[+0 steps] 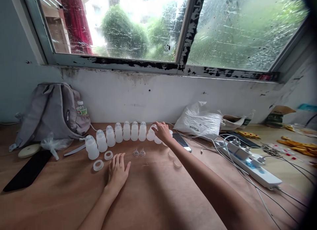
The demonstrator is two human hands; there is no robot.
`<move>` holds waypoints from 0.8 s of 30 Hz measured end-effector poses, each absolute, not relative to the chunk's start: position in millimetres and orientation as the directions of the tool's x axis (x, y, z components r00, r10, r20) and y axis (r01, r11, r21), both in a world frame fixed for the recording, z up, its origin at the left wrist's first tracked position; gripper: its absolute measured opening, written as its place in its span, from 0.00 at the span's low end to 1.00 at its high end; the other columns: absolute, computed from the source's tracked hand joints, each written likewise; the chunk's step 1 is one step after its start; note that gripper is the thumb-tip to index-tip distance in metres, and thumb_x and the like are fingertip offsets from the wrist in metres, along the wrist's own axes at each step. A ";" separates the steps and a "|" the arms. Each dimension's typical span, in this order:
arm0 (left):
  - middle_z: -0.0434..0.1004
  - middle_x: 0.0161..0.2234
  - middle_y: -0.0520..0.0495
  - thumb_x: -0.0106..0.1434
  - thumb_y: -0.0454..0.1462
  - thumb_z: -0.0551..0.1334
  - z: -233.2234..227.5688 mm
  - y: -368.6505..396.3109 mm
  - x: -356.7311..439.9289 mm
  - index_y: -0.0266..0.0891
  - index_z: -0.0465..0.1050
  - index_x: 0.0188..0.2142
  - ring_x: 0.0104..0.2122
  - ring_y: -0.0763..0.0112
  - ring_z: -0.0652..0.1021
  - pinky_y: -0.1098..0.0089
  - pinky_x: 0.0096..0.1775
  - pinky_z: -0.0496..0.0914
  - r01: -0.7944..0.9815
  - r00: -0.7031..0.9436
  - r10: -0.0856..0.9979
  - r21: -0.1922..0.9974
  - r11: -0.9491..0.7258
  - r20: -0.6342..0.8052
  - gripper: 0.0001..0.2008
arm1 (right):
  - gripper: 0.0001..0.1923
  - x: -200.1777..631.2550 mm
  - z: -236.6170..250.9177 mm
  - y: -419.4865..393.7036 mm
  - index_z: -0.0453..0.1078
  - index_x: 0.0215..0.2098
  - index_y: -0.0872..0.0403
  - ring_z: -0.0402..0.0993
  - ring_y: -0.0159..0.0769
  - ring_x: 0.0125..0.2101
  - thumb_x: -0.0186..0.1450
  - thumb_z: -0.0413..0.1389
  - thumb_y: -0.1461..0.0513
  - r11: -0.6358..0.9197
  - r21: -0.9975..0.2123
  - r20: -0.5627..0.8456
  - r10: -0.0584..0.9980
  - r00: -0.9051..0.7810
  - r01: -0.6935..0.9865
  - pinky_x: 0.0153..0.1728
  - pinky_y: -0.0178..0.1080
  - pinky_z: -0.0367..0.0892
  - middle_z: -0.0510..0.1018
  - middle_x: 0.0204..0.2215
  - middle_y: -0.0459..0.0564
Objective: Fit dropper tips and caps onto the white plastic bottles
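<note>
A curved row of several frosted white plastic bottles [126, 131] stands at the back of the table. My right hand [162, 132] reaches to the right part of the row, fingers bent round the top of one slightly tilted bottle [150, 134]; its palm partly hides the bottles beyond. My left hand [118, 172] lies flat on the table with fingers spread, holding nothing. Near its fingertips are a white ring [108, 155] and a second white ring [98, 165]. Two small clear nipple-like pieces [139, 152] stand between the hands. Pale translucent discs [177, 163] lie beside my right forearm.
At left are a grey backpack [49, 114], a black pouch [28, 170], a clear plastic bag [55, 144] and a white strip [74, 150]. At right lie a phone [182, 141], a silvery bag [200, 121] and a power strip [252, 165] with trailing cables. A window wall [138, 91] bounds the back.
</note>
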State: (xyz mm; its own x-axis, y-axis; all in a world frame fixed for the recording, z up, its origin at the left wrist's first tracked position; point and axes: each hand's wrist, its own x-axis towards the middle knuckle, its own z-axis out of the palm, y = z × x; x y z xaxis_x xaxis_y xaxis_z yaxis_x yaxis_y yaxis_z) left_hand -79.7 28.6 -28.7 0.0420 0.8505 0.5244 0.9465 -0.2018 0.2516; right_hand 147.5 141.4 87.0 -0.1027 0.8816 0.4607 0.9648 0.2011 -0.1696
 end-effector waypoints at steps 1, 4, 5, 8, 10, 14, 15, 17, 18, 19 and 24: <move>0.68 0.46 0.39 0.60 0.41 0.53 -28.0 27.8 -78.9 0.33 0.64 0.47 0.48 0.57 0.65 0.58 0.47 0.62 0.948 0.046 0.855 0.246 -0.200 0.517 0.18 | 0.12 146.8 86.3 146.9 0.65 0.43 0.53 0.64 0.44 0.41 0.63 0.48 0.60 0.200 -0.171 0.450 0.887 -0.104 0.965 0.39 0.42 0.56 0.75 0.37 0.53; 0.69 0.46 0.39 0.60 0.41 0.52 -24.5 25.6 -77.4 0.33 0.64 0.47 0.49 0.57 0.65 0.58 0.47 0.62 0.954 0.054 0.863 0.229 -0.192 0.502 0.18 | 0.13 146.0 84.4 158.8 0.63 0.44 0.54 0.65 0.44 0.41 0.63 0.48 0.59 0.189 -0.172 0.413 0.905 -0.103 0.967 0.37 0.40 0.55 0.76 0.34 0.53; 0.69 0.46 0.39 0.60 0.41 0.52 -23.4 25.3 -77.6 0.34 0.65 0.47 0.49 0.57 0.65 0.58 0.48 0.61 0.957 0.054 0.864 0.220 -0.187 0.501 0.19 | 0.13 145.7 84.3 161.5 0.62 0.45 0.55 0.65 0.43 0.41 0.63 0.48 0.59 0.187 -0.173 0.403 0.909 -0.104 0.967 0.37 0.40 0.55 0.76 0.33 0.53; 0.68 0.48 0.38 0.60 0.41 0.51 -21.8 26.2 -79.9 0.33 0.64 0.49 0.50 0.58 0.65 0.57 0.50 0.58 0.969 0.049 0.866 0.186 -0.161 0.498 0.20 | 0.13 143.6 85.4 166.0 0.61 0.45 0.54 0.65 0.43 0.41 0.62 0.48 0.58 0.183 -0.171 0.380 0.919 -0.107 0.968 0.37 0.39 0.55 0.75 0.32 0.53; 0.67 0.49 0.37 0.60 0.40 0.50 -22.3 27.3 -82.1 0.31 0.63 0.50 0.51 0.57 0.64 0.57 0.52 0.56 0.977 0.049 0.876 0.160 -0.143 0.480 0.21 | 0.13 141.5 86.6 166.1 0.62 0.43 0.53 0.64 0.43 0.40 0.61 0.49 0.58 0.180 -0.164 0.377 0.920 -0.107 0.970 0.37 0.39 0.55 0.75 0.35 0.53; 0.63 0.53 0.36 0.60 0.41 0.49 -24.0 27.6 -83.4 0.30 0.60 0.53 0.54 0.57 0.61 0.56 0.54 0.52 0.986 0.072 0.903 0.109 -0.129 0.424 0.24 | 0.12 138.1 88.6 161.8 0.63 0.42 0.53 0.62 0.45 0.42 0.60 0.50 0.59 0.171 -0.146 0.404 0.909 -0.099 0.974 0.38 0.41 0.55 0.73 0.39 0.54; 0.62 0.54 0.36 0.61 0.41 0.49 -24.1 27.3 -83.2 0.31 0.59 0.54 0.55 0.57 0.60 0.55 0.54 0.52 0.987 0.070 0.907 0.100 -0.122 0.414 0.24 | 0.12 137.7 89.0 160.5 0.64 0.42 0.53 0.62 0.45 0.42 0.60 0.50 0.59 0.173 -0.142 0.412 0.906 -0.100 0.975 0.39 0.41 0.55 0.73 0.39 0.54; 0.60 0.55 0.35 0.61 0.42 0.49 -23.8 26.6 -83.3 0.31 0.58 0.55 0.55 0.56 0.59 0.53 0.54 0.50 0.992 0.049 0.916 0.087 -0.091 0.399 0.25 | 0.12 137.1 89.9 158.2 0.65 0.42 0.53 0.62 0.45 0.43 0.60 0.50 0.60 0.182 -0.137 0.426 0.898 -0.108 0.974 0.39 0.42 0.55 0.73 0.39 0.54; 0.59 0.55 0.35 0.61 0.43 0.49 -23.5 26.4 -83.9 0.32 0.57 0.56 0.56 0.55 0.58 0.51 0.54 0.49 0.994 0.030 0.921 0.084 -0.068 0.388 0.26 | 0.12 136.8 90.4 157.2 0.65 0.42 0.53 0.62 0.45 0.43 0.60 0.50 0.60 0.187 -0.136 0.434 0.894 -0.111 0.973 0.39 0.42 0.55 0.73 0.39 0.54; 0.58 0.56 0.35 0.61 0.43 0.49 -23.2 26.3 -84.9 0.33 0.56 0.56 0.56 0.54 0.57 0.49 0.54 0.49 0.996 0.007 0.927 0.084 -0.042 0.374 0.26 | 0.13 136.4 91.0 155.9 0.65 0.42 0.53 0.62 0.45 0.43 0.60 0.50 0.60 0.193 -0.137 0.444 0.889 -0.114 0.972 0.39 0.42 0.56 0.73 0.39 0.54; 0.55 0.57 0.33 0.61 0.44 0.47 -21.1 26.5 -92.9 0.33 0.53 0.57 0.57 0.49 0.54 0.38 0.51 0.44 0.995 -0.083 0.941 0.082 0.059 0.329 0.27 | 0.14 130.9 91.2 142.0 0.63 0.46 0.56 0.61 0.44 0.43 0.62 0.46 0.63 0.248 -0.156 0.529 0.838 -0.131 0.956 0.42 0.42 0.55 0.71 0.42 0.57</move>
State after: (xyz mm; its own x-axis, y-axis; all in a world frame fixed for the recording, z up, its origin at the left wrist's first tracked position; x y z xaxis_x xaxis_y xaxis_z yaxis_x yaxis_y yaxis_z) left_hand -92.9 26.5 -21.1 -0.0826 0.9406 0.3294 0.9949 0.0588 0.0816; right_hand 130.9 142.0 91.2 -0.1310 0.8384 0.5291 0.9563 0.2476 -0.1555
